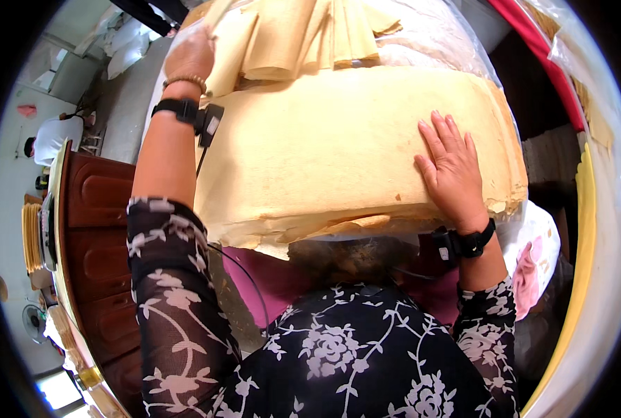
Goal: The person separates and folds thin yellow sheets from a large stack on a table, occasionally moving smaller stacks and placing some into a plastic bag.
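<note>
A broad stack of thin pale-yellow sheets (331, 146) lies before me, its near and right edges ragged and layered. My right hand (452, 162) rests palm down on the right part of the top sheet, fingers spread and holding nothing. At the far left corner of the stack, my left hand (190, 56) is curled around a pale, narrow flat piece (220, 13) that sticks out past the fingers. The hand is slightly blurred and its fingertips are partly hidden. Just right of it, several rolled or folded yellow sheets (279, 39) lie along the stack's far edge.
Clear plastic wrapping (420, 31) covers material behind the stack. A dark red wooden cabinet (101, 209) stands to my left. White sacks (127, 49) lie on the floor farther off, and a person in white (59, 138) is at the far left. A pink cloth (529, 277) hangs at my right.
</note>
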`<state>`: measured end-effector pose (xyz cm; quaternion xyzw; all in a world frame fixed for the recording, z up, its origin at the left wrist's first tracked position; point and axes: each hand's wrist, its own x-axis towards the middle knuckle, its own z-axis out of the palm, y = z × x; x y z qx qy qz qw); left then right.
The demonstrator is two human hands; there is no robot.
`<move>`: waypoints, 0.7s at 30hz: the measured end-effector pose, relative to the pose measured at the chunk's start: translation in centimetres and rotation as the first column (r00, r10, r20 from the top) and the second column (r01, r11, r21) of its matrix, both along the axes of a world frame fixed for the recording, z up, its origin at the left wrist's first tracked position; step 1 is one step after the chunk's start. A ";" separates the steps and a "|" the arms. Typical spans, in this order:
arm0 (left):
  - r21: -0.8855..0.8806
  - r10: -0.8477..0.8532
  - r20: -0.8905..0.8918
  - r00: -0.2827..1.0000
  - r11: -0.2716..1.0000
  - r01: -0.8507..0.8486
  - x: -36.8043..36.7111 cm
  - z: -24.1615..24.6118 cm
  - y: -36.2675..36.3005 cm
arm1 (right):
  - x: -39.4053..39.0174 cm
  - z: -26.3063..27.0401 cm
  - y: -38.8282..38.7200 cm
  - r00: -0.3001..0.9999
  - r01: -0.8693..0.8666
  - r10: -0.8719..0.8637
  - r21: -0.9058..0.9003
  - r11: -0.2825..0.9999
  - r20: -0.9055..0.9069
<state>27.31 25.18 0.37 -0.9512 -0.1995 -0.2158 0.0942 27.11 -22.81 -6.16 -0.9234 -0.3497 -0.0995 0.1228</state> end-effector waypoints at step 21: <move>-0.092 -0.629 -0.330 0.703 0.763 0.640 -8.0 -6.3 -33.3 | -3.1 -1.2 -10.5 0.889 0.342 0.160 0.855 0.390 -0.429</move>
